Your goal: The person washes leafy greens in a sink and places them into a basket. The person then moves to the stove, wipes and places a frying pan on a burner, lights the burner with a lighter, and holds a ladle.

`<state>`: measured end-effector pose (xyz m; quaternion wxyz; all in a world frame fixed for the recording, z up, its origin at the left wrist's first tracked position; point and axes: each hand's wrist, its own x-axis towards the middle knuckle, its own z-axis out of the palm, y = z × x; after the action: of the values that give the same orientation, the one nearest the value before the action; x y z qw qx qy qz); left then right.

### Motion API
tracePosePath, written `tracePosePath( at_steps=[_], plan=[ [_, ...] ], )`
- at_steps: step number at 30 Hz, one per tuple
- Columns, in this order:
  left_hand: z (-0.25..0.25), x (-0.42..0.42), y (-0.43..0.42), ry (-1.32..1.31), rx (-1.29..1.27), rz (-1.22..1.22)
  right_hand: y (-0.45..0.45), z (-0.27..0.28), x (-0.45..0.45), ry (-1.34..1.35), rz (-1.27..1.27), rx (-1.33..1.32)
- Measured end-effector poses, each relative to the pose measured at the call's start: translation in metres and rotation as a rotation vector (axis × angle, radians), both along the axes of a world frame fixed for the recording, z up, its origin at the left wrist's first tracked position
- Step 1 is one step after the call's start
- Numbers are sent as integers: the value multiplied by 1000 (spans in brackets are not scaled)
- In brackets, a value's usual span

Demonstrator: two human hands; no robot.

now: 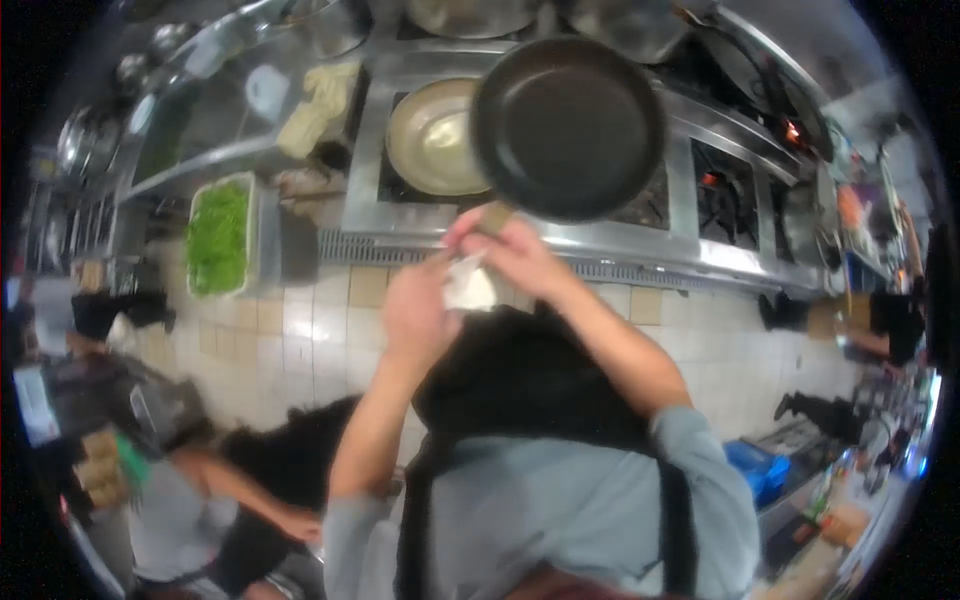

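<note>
A large dark frying pan [568,128] is over the stove in front of me, overlapping a pale round pan [408,150] with a little yellowish liquid or shine inside. My right hand [512,252] is closed around a short olive-brown piece at the frying pan's near rim, which looks like its handle. Just left of it, my left hand [418,308] is closed on a crumpled white cloth [470,286], which could also be paper. Both hands are close together in front of my dark apron, and blur hides the fingertips.
A steel stove [425,218] with several burners runs across the front. To the left stands a white tub [252,225] of green leaves [218,238], below a beige cloth [318,108]. A co-worker's arm [245,490] reaches in at lower left. Other people stand at right.
</note>
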<state>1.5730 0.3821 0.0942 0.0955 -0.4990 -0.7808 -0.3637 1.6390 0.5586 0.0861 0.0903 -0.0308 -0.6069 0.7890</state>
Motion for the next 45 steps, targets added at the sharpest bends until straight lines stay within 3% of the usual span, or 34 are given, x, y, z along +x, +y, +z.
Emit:
tracePosePath(
  at_steps=[4,6,7,10,11,14,18,20,25,27,34,42,45],
  plan=[
    [6,16,51,-27,76,-117,65,32,50,-50,-116,-4],
    [-7,20,72,-318,321,-58,102,31,70,-51,-212,19],
    [8,30,66,-538,78,15,117,37,79,-8,-233,22],
    [27,46,95,-456,125,45,143,57,98,55,-282,22],
    [24,46,101,-495,221,-94,149,63,103,71,-311,24],
    [28,46,108,-360,109,-156,151,76,107,130,-355,1],
    [20,33,106,-386,94,-163,141,85,108,139,-366,-1],
    [19,26,104,-543,108,-196,133,90,109,140,-363,-13],
    [10,12,95,-653,140,-224,123,101,106,159,-418,23],
    [-2,10,93,-920,200,-206,122,105,105,176,-420,12],
    [-8,7,82,-956,145,-243,118,105,101,174,-422,18],
    [-2,5,79,-762,123,-254,112,96,94,126,-421,38],
    [22,7,81,-685,57,-247,114,94,92,127,-404,43]
  ],
)
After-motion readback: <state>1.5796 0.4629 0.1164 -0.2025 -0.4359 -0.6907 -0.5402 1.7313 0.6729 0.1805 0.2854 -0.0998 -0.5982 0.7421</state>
